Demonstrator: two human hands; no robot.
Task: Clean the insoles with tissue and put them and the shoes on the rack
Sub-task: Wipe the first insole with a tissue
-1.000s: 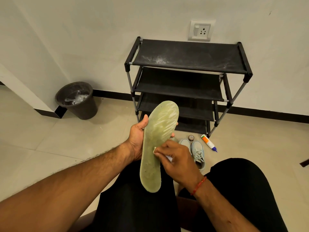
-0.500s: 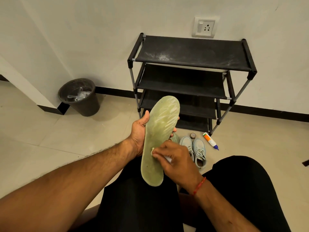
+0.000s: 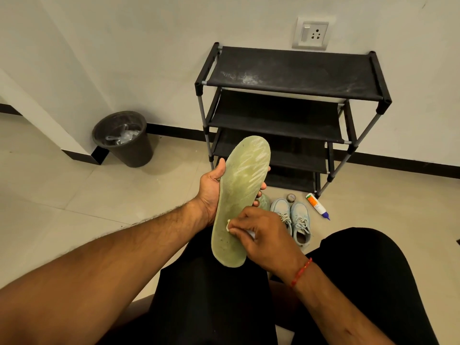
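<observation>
Right hand (image 3: 263, 235), head view, centre of the frame: it wipes the lower half of a green insole (image 3: 242, 192) with a white tissue (image 3: 228, 224).

Likely faults: the thin insole may flex or slip from its grip if the wipe presses hard. The small tissue may tear or ball up, so that the dark specks near the lower end are smeared rather than lifted.

Right hand: fingers curled, pinching the tissue against the insole face; only a scrap of tissue shows.

Left hand (image 3: 211, 192): thumb on the left edge, fingertips round the right edge, gripping the insole upright.

Right of centre, pale blue shoes (image 3: 293, 217) stand on the floor before the black rack (image 3: 293, 70) at upper right. A green shape just beside the shoes, partly hidden, is probably the second insole.
</observation>
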